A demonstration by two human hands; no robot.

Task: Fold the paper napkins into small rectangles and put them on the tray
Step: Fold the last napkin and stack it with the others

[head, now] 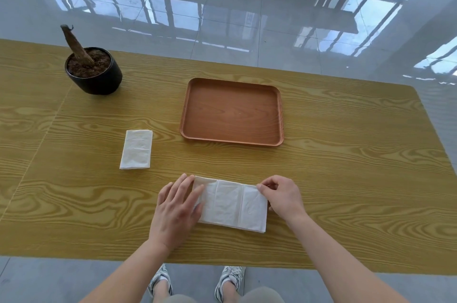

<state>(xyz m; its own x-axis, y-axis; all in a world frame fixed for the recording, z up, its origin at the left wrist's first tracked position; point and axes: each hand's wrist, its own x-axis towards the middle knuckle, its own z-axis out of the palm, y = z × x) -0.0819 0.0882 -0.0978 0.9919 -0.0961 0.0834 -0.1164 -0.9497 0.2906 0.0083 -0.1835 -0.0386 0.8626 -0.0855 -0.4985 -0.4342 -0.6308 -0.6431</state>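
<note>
Softly creased rectangular paper napkin [232,206] lies on woodgrain table [346,154].

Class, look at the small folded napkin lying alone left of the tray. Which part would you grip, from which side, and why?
Probably the near short edge of the folded napkin, reached from above on the person's side. It lies flat, long axis pointing away, and its stacked layers show at that near edge, so a pinch there should hold them together.
</note>
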